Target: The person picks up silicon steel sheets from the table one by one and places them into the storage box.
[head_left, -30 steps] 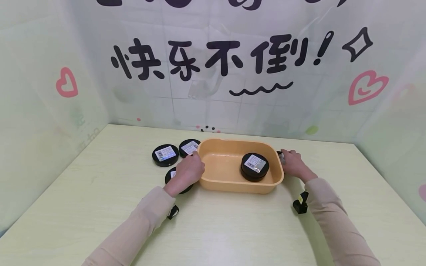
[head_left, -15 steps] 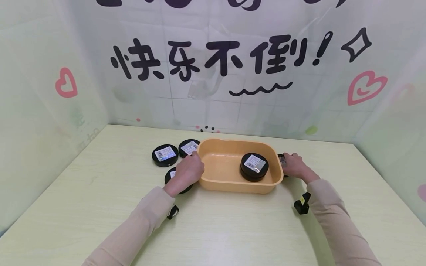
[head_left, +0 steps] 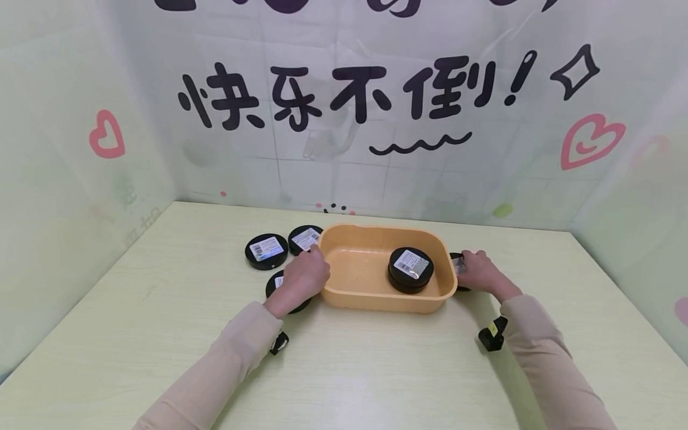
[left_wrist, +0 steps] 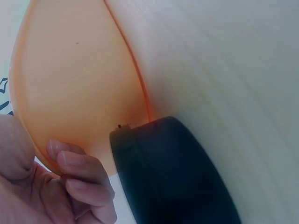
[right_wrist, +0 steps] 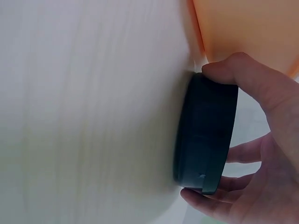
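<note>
In the head view my left hand [head_left: 307, 275] pinches the left rim of an orange plastic basin [head_left: 376, 303], thumb on one side and curled fingers on the other. My right hand [head_left: 478, 272] is beside the basin's right wall. It grips a flat round black container [right_wrist: 205, 135] by its edge, thumb and fingers on opposite sides; the container looks low against the tabletop. Inside the basin, toward the right, sits a stack of round black containers [head_left: 411, 266] with a white label on top. Under my left wrist lies another black container [head_left: 275, 285], partly hidden.
Two more labelled black containers, one at the left [head_left: 267, 251] and one [head_left: 304, 237] close to the basin's left end, lie on the pale wooden table [head_left: 344, 370]. Behind stands a printed curtain [head_left: 322, 173]. Small black devices hang at both wrists.
My right hand has shifted slightly right and toward me with the black container. The left hand, the basin and the other containers have stayed in place.
</note>
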The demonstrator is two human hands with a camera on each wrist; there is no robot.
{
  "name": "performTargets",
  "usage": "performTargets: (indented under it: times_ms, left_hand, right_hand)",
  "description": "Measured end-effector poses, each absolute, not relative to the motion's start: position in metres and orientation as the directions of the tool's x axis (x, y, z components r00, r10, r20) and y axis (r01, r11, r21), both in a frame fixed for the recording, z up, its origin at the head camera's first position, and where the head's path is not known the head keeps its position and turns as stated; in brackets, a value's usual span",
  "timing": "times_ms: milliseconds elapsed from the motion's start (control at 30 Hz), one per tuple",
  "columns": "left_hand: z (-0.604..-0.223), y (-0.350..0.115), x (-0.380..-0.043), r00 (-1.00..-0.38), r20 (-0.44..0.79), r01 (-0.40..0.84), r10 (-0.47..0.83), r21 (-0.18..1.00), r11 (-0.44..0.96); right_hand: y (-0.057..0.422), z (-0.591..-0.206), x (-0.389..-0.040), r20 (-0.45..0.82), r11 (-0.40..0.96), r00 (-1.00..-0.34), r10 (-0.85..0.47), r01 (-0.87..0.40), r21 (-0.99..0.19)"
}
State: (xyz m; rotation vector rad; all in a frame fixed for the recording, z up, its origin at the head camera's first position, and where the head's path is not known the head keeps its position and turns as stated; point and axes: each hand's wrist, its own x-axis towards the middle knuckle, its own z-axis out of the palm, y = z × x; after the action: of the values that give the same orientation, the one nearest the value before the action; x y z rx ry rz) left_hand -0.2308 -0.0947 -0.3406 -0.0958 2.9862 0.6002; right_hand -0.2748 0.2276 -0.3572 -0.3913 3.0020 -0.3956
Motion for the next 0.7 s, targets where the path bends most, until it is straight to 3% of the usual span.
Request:
performTargets:
  times_ms: [700]
  left_hand:
    - [-0.341,-0.094,-0.230,-0.995,-0.092,-0.078,-0.047,0.367,0.927]
  right_hand:
    - [0.237,-0.342,-0.252,-0.012,0.928,-0.975,-0.223,-0.208,-0.309]
